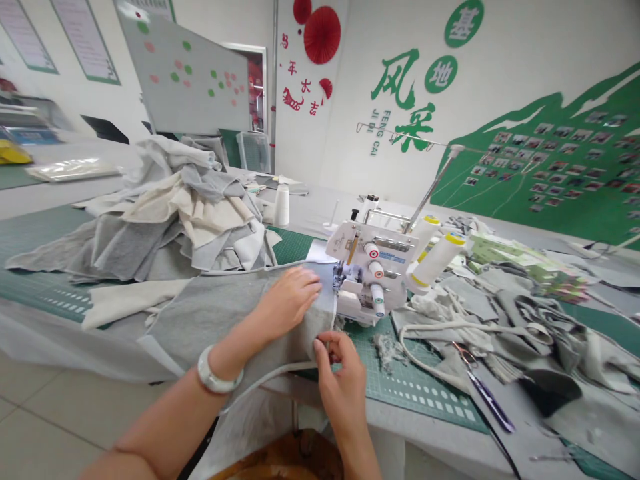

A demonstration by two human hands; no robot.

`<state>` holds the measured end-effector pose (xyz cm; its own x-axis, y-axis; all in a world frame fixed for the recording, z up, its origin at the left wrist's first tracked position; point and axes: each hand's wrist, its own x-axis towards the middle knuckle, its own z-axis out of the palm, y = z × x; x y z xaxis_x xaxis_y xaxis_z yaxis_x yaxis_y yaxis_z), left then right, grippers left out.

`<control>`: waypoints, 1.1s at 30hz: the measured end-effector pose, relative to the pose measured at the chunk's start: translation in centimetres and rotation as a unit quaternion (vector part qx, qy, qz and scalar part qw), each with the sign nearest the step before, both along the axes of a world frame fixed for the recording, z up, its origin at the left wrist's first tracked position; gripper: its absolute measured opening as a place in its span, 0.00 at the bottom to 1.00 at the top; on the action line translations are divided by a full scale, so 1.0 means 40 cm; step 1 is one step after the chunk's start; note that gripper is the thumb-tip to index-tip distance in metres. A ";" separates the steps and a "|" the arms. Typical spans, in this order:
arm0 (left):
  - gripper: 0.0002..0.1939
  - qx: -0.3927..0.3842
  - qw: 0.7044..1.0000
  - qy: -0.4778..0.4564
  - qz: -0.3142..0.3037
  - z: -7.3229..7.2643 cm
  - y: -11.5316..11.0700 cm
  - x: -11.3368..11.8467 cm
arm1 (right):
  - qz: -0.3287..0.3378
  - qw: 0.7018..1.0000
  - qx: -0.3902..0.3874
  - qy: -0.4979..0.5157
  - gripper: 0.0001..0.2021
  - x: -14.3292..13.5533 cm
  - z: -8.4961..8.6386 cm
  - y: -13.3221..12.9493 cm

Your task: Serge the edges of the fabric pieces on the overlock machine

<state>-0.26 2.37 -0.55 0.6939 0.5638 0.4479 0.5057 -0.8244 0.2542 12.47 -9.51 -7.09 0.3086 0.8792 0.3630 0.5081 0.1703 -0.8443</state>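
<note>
A grey cloth piece lies across the table, its right edge running up to the needle area of a white overlock sewing machine. My left hand rests flat on top of the cloth, palm down, just left of the machine's foot. Nearer to me, my right hand pinches the cloth's front right edge between thumb and fingers. A pale bracelet circles my left wrist. Thread cones with yellow rims stand at the machine's right side.
A large heap of grey and cream cloth is at the left. More cloth scraps lie right of the machine, with scissors at the front. A green cutting mat lies underneath. A white cone stands behind.
</note>
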 end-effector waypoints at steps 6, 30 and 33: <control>0.17 -0.005 0.996 -0.015 0.086 -0.026 -0.100 0.018 | 0.056 0.998 -0.026 0.027 0.07 -0.024 -0.026 -0.024; 0.20 -0.034 0.999 0.019 0.021 -0.020 -0.030 -0.008 | 0.071 0.995 -0.058 0.027 0.10 -0.029 -0.057 -0.072; 0.18 0.013 0.998 0.047 0.049 -0.011 -0.063 -0.003 | 0.046 0.998 -0.034 0.000 0.13 -0.026 -0.063 -0.072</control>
<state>-0.37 -0.16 -0.98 0.6753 0.6207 0.3984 0.6051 -0.7751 0.1819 11.42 -12.39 -9.59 0.2248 0.9266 0.3013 0.4920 0.1589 -0.8560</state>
